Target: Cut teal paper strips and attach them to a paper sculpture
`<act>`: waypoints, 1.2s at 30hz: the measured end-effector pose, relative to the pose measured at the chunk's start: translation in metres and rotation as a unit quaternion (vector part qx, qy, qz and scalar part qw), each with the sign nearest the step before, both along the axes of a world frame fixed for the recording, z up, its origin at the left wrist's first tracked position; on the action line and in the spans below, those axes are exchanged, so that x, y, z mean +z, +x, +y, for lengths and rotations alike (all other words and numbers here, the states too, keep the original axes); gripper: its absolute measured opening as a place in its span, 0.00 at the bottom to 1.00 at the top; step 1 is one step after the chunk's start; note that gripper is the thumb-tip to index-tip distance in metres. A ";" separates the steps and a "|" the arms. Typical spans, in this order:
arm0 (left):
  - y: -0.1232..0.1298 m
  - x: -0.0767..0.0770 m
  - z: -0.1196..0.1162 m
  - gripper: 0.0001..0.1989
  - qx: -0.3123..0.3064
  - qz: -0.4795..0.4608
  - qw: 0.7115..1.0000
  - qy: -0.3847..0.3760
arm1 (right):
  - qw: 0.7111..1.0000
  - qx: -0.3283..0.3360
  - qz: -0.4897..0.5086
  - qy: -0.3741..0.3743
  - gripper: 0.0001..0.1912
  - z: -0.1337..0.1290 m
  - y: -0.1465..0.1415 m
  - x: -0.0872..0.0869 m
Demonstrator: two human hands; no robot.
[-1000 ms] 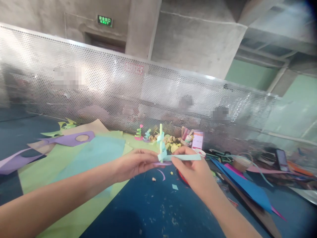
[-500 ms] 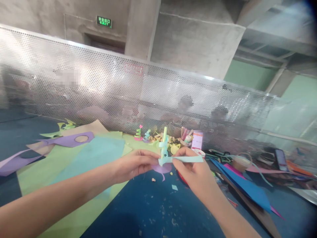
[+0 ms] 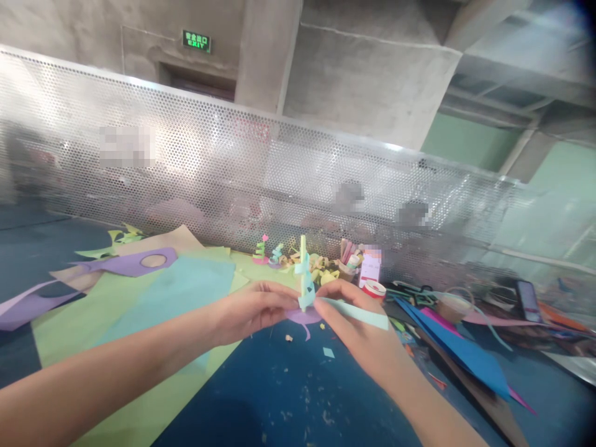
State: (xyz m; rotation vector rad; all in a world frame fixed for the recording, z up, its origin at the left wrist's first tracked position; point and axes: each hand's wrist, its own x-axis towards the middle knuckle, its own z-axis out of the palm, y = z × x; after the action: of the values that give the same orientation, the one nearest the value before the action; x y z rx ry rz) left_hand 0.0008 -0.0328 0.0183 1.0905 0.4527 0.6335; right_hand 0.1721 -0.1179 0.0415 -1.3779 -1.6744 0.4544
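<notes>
Between my hands stands a small paper model: a pale yellow upright stick (image 3: pixel 303 248) on a round purple paper base (image 3: pixel 302 316). A light-blue paper strip (image 3: pixel 367 315) winds around the stick, and its free tail runs out to the right across my right hand. My left hand (image 3: pixel 258 310) is closed at the model's lower left, with fingertips by the base and the lowest turn. My right hand (image 3: pixel 356 313) pinches the strip close to the stick. Exactly where the left fingertips press is partly hidden.
Green paper sheets (image 3: pixel 153 397), a light-blue sheet (image 3: pixel 186 292) and purple cut paper (image 3: pixel 130 264) lie left. Small paper trees (image 3: pixel 259 253) and curled scraps stand behind. A tape roll (image 3: pixel 374 289), blue sheet (image 3: pixel 459 347) and phone (image 3: pixel 528 301) are right. A perforated metal screen (image 3: pixel 186 155) rises beyond.
The stick has shifted slightly left and stands straighter. My right hand has turned, and the strip's tail now slopes down to the right. The tape roll shows more fully.
</notes>
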 end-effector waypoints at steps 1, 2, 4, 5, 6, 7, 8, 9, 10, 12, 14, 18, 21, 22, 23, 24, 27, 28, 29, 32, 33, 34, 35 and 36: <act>0.000 0.000 0.000 0.06 -0.002 0.001 1.000 0.001 | 1.000 -0.004 0.002 -0.001 0.07 0.000 0.000 0.000; 0.000 0.000 0.001 0.06 -0.003 0.001 1.000 0.002 | 1.000 -0.007 0.007 -0.004 0.07 0.001 0.000 -0.001; 0.001 0.001 0.001 0.06 -0.008 0.001 1.000 0.007 | 1.000 -0.009 0.023 -0.012 0.06 0.003 -0.001 -0.002; 0.001 0.001 0.001 0.05 -0.012 0.001 1.000 0.009 | 0.999 -0.009 0.032 -0.015 0.06 0.004 -0.001 -0.002; 0.001 0.001 0.000 0.05 -0.016 0.001 1.000 0.011 | 0.999 -0.010 0.036 -0.017 0.06 0.004 -0.001 -0.002; 0.001 0.002 0.000 0.05 -0.020 0.000 1.000 0.011 | 0.999 -0.012 0.037 -0.018 0.06 0.005 -0.001 -0.003; 0.001 0.002 0.000 0.05 -0.022 -0.003 1.000 0.010 | 0.999 -0.013 0.036 -0.019 0.06 0.005 -0.002 -0.003; 0.001 0.001 0.000 0.05 -0.023 -0.007 1.000 0.007 | 0.999 -0.015 0.035 -0.019 0.06 0.005 -0.002 -0.003; 0.001 0.001 0.000 0.06 -0.021 -0.012 1.000 0.004 | 0.999 -0.015 0.032 -0.019 0.06 0.005 -0.002 -0.002; 0.000 0.000 0.000 0.07 -0.021 -0.015 1.000 -0.001 | 0.999 -0.016 0.029 -0.017 0.07 0.005 -0.002 -0.001; 0.000 0.000 0.000 0.08 -0.024 -0.014 1.000 0.000 | 0.999 -0.019 0.026 -0.012 0.07 0.004 -0.002 -0.001; 0.000 -0.001 0.001 0.08 -0.029 -0.018 0.999 0.011 | 0.999 -0.026 0.024 -0.011 0.06 0.003 -0.002 0.000; 0.001 -0.002 0.002 0.07 -0.021 -0.012 1.000 0.015 | 0.999 -0.025 0.024 -0.012 0.06 0.003 -0.001 0.000; 0.001 -0.003 0.002 0.07 -0.015 -0.008 1.000 0.016 | 0.999 -0.024 0.023 -0.011 0.06 0.003 0.000 0.000; 0.001 -0.003 0.002 0.07 -0.010 -0.004 1.000 0.016 | 0.999 -0.023 0.021 -0.011 0.07 0.003 0.000 0.000; 0.002 -0.003 0.002 0.07 -0.007 -0.001 1.000 0.016 | 1.000 -0.021 0.021 -0.010 0.07 0.003 0.000 0.000; 0.002 -0.003 0.002 0.07 -0.007 0.002 1.000 0.015 | 1.000 -0.016 0.022 -0.013 0.07 0.004 0.000 0.000; 0.002 -0.003 0.002 0.08 -0.006 0.003 1.000 0.012 | 1.000 -0.015 0.024 -0.014 0.06 0.004 0.000 0.000; 0.002 -0.002 0.002 0.08 -0.005 0.003 1.000 0.008 | 0.999 -0.014 0.025 -0.015 0.06 0.004 0.000 0.000; 0.002 -0.002 0.002 0.08 0.003 -0.001 1.000 -0.003 | 0.999 -0.011 0.031 -0.015 0.07 0.003 -0.001 -0.001; 0.001 -0.002 0.002 0.08 0.003 -0.004 1.000 -0.005 | 0.999 -0.010 0.033 -0.016 0.07 0.003 -0.001 -0.001; 0.001 -0.002 0.002 0.08 0.001 -0.006 1.000 -0.006 | 0.999 -0.009 0.034 -0.017 0.07 0.002 -0.001 0.000; 0.001 -0.002 0.002 0.08 0.000 -0.009 1.000 -0.007 | 0.999 -0.007 0.034 -0.018 0.07 0.002 -0.001 0.000; 0.001 -0.002 0.002 0.08 -0.002 -0.010 1.000 -0.008 | 0.999 -0.006 0.033 -0.017 0.07 0.002 -0.001 0.000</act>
State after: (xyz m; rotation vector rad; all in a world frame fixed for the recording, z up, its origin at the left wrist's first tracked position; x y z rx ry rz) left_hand 0.0021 -0.0306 0.0164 1.0695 0.4377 0.6357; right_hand 0.1713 -0.1158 0.0413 -1.3837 -1.6103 0.5183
